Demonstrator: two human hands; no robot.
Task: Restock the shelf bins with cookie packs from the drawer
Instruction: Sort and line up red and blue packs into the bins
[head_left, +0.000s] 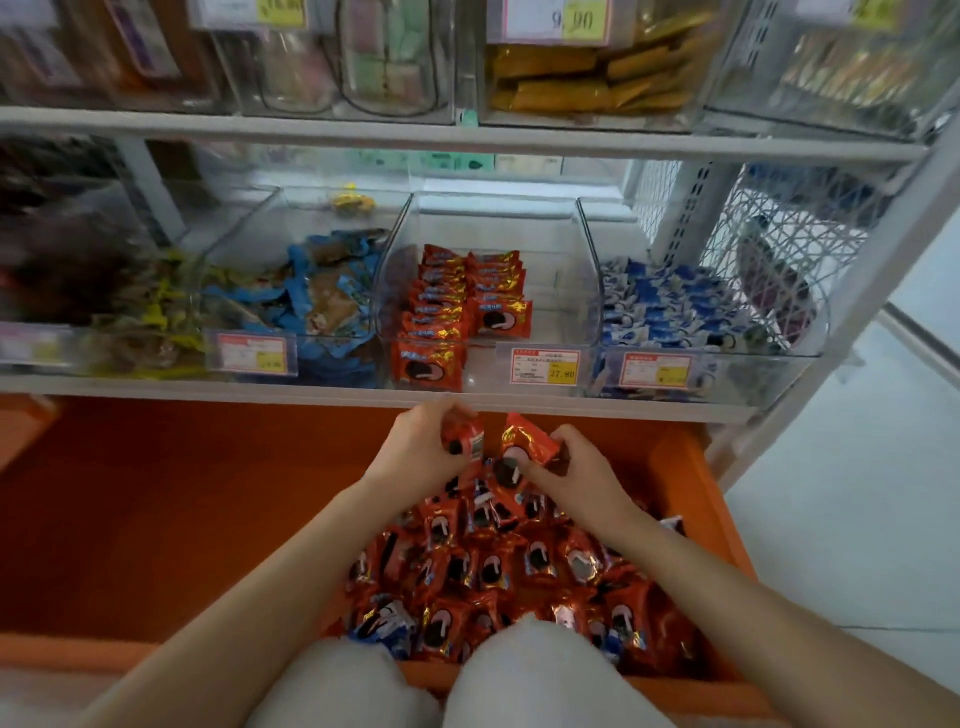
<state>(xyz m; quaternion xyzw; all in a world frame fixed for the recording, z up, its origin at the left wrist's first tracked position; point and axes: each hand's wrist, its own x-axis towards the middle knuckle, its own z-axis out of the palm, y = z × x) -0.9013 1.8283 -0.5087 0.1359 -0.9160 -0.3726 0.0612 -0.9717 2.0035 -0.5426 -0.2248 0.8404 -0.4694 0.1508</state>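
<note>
Shelf (311, 391): a white ledge across 12 o'clock of both hands, carrying a row of clear bins.
Drawer (156, 493): orange and pulled out below the shelf. Its 9 o'clock half is bare floor, and the stock is heaped toward 3 o'clock.
Middle bin (550, 270): straight at 12 o'clock from the hands. Red packs stand on edge in two rows along its 9 o'clock side, and the 3 o'clock side is unfilled. A pack pushed in roughly could probably topple those rows.
Blue-pack bin (670, 312): just beside the middle bin at 3 o'clock, so a misplaced red pack would be easy to drop here.
Cookie packs (493, 571): a loose heap in the drawer at 6 o'clock of the hands. They are small, square and red, in glossy crinkled foil printed with a dark round cookie. The foil looks slippery, so a loose grip could let one fall.
Blue packs (382, 623): a few are mixed into the heap at 7 o'clock and could get scooped up and put in the red bin.
Left hand (421, 447): fingers curled round one red pack (465, 441), held above the heap.
Right hand (582, 467): thumb and fingers pinch a second pack (524, 447) by its edge. That hold looks the weaker of the two.
Price tag (544, 366): clipped to the bin's front lip, where a rising wrist could knock it.
</note>
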